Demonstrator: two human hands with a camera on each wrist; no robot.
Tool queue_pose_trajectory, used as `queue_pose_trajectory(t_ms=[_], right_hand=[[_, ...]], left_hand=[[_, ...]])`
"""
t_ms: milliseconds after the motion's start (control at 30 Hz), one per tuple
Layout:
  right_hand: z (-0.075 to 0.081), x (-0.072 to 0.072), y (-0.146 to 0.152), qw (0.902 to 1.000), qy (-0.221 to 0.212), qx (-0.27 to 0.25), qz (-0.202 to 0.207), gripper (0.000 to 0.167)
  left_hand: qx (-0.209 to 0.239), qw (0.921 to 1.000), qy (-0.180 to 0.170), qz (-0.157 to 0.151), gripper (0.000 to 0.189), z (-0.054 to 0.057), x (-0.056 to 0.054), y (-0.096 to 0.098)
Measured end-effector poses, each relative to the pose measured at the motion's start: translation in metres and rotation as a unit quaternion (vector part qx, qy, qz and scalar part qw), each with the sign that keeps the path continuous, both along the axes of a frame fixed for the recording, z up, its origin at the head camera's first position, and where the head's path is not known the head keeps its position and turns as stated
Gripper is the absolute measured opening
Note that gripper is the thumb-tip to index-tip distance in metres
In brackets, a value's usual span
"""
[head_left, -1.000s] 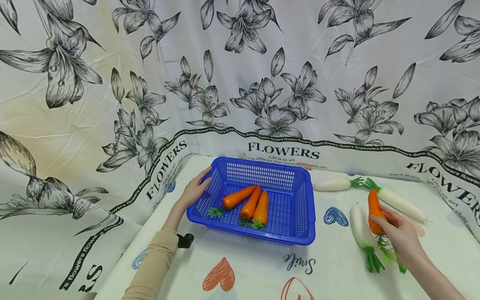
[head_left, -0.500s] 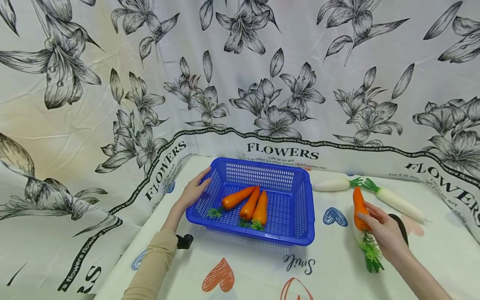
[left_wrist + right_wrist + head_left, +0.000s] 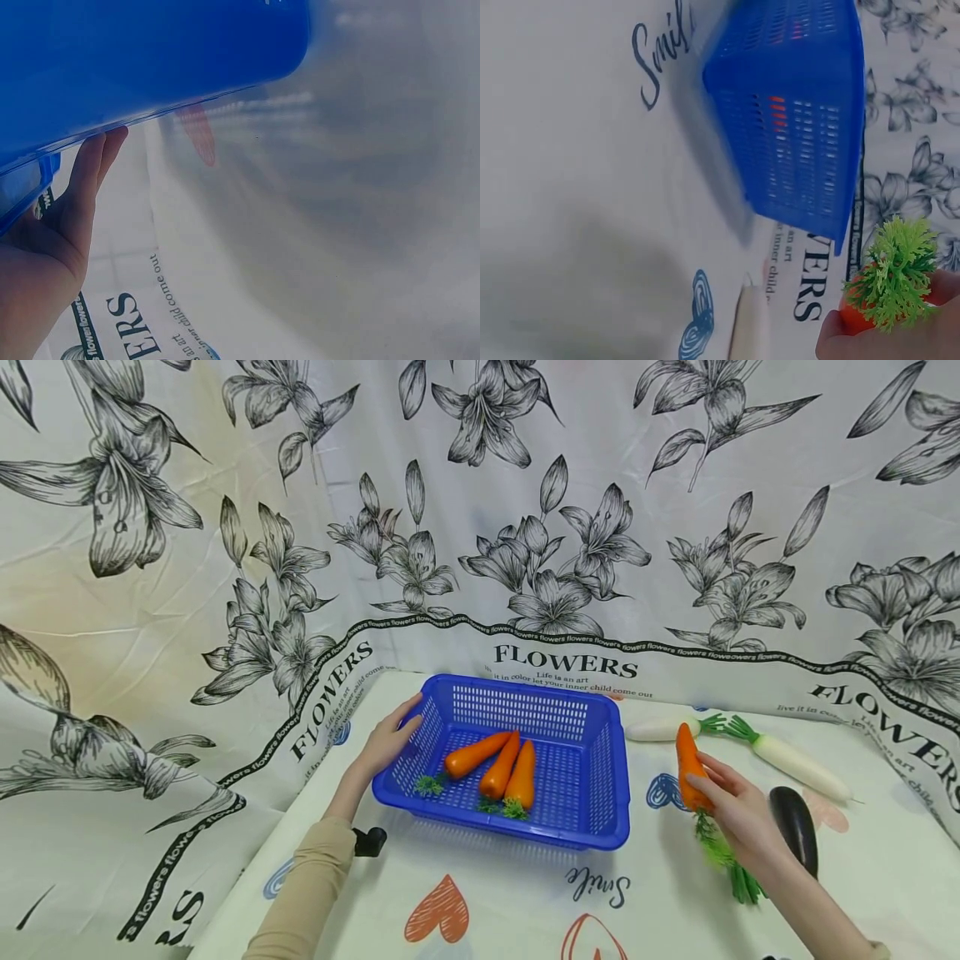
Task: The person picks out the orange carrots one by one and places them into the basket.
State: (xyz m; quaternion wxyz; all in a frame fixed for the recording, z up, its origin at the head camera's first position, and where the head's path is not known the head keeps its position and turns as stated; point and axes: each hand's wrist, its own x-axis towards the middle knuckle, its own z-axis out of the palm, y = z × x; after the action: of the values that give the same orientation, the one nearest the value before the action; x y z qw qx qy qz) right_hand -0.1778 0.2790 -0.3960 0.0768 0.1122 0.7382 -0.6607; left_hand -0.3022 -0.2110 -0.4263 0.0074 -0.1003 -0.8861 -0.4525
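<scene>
My right hand (image 3: pixel 731 802) pinches an orange carrot (image 3: pixel 687 766) by its thick end, tip up, above the table right of the basket. In the right wrist view the carrot's leafy green top (image 3: pixel 896 274) faces the camera, with fingers (image 3: pixel 900 337) behind it. On the left, my left hand (image 3: pixel 387 742) grips the side rim of a blue plastic basket (image 3: pixel 615 760). Fingers (image 3: pixel 88 161) reach up to the basket's edge in the left wrist view. Inside the basket lie three carrots (image 3: pixel 497 772), their green tops toward the front.
Two white radishes (image 3: pixel 802 767) lie at the back right, leaves almost meeting. Green leaves (image 3: pixel 745 883) of another radish show beneath my right hand. A dark eggplant (image 3: pixel 793 828) lies right of that hand. Behind the table hangs a flower-printed cloth (image 3: pixel 555 552).
My right hand has carried the carrot left toward the basket and slightly up, bringing the eggplant into sight. My left hand and the basket stay in place.
</scene>
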Motion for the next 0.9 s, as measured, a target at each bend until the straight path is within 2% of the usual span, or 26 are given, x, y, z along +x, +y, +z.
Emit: queue_pose_trajectory(t_ms=[333, 567, 900], right_hand=[[0.010, -0.003, -0.020, 0.9986, -0.002, -0.052, -0.014, 0.074], [0.015, -0.004, -0.033, 0.9988, 0.010, -0.049, 0.001, 0.072], [0.020, -0.008, -0.057, 0.9982, 0.000, -0.061, -0.004, 0.066]], left_hand=[[-0.003, 1.0000, -0.002, -0.001, 0.051, 0.001, -0.003, 0.000], [0.000, 1.0000, -0.003, -0.002, 0.052, 0.003, -0.001, 0.001], [-0.001, 1.0000, -0.005, -0.003, 0.054, 0.001, 0.001, 0.000]])
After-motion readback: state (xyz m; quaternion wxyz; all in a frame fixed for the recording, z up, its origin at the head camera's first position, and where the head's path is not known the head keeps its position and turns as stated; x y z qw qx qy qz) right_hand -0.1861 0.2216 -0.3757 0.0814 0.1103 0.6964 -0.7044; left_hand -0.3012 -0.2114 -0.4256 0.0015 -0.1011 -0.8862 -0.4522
